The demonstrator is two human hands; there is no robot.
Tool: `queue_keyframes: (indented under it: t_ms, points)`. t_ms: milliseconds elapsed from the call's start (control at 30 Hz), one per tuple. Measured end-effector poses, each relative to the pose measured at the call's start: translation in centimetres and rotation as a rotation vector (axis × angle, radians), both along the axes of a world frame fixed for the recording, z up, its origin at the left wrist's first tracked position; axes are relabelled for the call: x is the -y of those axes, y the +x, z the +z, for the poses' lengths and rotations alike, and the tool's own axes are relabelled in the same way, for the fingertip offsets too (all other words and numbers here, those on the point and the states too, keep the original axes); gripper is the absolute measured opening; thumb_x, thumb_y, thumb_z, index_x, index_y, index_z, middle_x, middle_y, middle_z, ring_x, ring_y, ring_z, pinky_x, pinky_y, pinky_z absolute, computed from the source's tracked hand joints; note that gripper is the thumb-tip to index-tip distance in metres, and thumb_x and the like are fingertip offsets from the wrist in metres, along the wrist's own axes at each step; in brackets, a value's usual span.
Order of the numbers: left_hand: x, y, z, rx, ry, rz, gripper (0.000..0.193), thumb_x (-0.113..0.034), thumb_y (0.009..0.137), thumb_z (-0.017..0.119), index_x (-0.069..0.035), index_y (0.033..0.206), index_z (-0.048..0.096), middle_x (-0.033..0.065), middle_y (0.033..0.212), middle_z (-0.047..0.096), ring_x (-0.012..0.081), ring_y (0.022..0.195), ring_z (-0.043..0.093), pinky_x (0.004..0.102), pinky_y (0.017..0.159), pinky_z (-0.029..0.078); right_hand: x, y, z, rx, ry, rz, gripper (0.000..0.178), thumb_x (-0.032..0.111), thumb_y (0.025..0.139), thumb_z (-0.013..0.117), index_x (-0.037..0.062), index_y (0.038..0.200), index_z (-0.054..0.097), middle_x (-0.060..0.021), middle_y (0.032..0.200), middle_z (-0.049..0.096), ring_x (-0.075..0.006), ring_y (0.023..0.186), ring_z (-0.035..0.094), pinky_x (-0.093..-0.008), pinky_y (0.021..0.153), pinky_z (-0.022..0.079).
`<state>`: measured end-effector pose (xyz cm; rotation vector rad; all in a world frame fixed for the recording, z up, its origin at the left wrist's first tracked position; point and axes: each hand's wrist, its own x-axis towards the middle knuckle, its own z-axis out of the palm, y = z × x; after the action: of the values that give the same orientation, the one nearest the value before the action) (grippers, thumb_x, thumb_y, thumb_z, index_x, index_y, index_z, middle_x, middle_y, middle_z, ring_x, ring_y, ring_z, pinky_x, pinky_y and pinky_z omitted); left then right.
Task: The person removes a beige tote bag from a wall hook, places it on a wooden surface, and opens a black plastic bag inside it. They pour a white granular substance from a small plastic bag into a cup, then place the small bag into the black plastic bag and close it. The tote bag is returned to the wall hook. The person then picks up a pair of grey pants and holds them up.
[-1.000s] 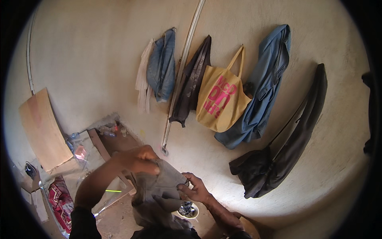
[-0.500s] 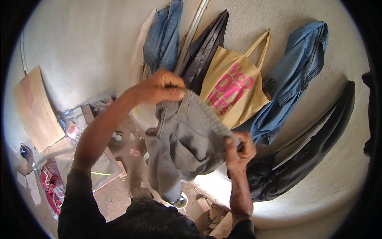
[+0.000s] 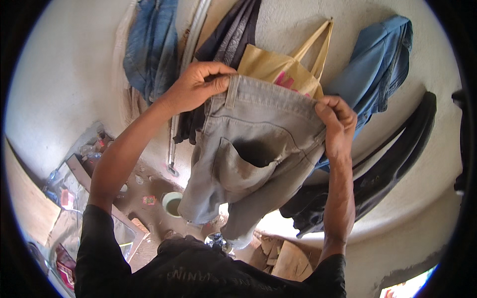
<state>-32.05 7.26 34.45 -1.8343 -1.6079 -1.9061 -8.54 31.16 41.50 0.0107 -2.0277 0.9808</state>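
A pair of faded grey jeans (image 3: pixel 253 179) hangs between my raised hands, its waistband stretched out along the top. My left hand (image 3: pixel 206 83) pinches the left end of the waistband, beside a belt loop. At the other end, my right hand (image 3: pixel 339 119) grips the waistband with thumb and fingers. A patch pocket sags open on the side facing me, and the legs dangle toward the floor. Behind the waistband, the jeans partly cover a tan tote bag (image 3: pixel 263 64) with pink print.
Along the wall hang blue denim (image 3: pixel 151 49), a dark patterned garment (image 3: pixel 233 35), a denim shirt (image 3: pixel 367 69) and a long black garment (image 3: pixel 367 203). A pipe (image 3: pixel 196 35) runs down the wall. Below are a pale bucket (image 3: pixel 172 204), wood pieces (image 3: pixel 290 260) and a leaning board (image 3: pixel 30 198).
The jeans have been raised and spread wider, so the waistband is now taut and the pocket shows. My right hand has moved up and right; the view has shifted rightward.
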Motion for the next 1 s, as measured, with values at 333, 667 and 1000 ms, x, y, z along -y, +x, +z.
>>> queue_keyframes:
  t_ms: [333,667,1000]
  points:
    - [0.6,-1.7,-0.2,-0.432,0.261,-0.066,0.05,-0.044,0.098,0.069,0.005,0.104,0.072,0.0126,0.09,0.073,0.0266,0.083,0.07,0.0354,0.076,0.055,1.9,1.5,-0.9,-0.236,0.363,-0.103,0.008,0.008,0.086,0.076,0.002,0.088,0.07,0.0013,0.076,0.062,-0.0059,0.068,0.051,-0.0227,0.062,0.039]
    - [5.2,-1.5,-5.0,-0.53,0.309,-0.357,0.025,-0.037,0.086,0.08,-0.015,0.09,0.069,-0.0007,0.074,0.051,0.016,0.064,0.054,0.0392,0.064,0.054,4.3,3.5,-5.0,-0.399,0.653,0.159,0.033,0.035,0.092,0.07,0.0049,0.104,0.063,-0.0068,0.08,0.052,-0.0202,0.069,0.049,-0.0352,0.063,0.04]
    - [7.2,-2.7,-9.5,-0.165,0.129,-0.423,0.035,-0.036,0.084,0.081,-0.005,0.099,0.076,0.007,0.069,0.068,0.0161,0.052,0.058,0.0367,0.058,0.055,4.4,7.2,-3.3,0.174,0.746,0.237,0.037,0.033,0.106,0.045,0.0148,0.135,0.057,-0.003,0.082,0.039,-0.0179,0.069,0.037,-0.0383,0.059,0.031]
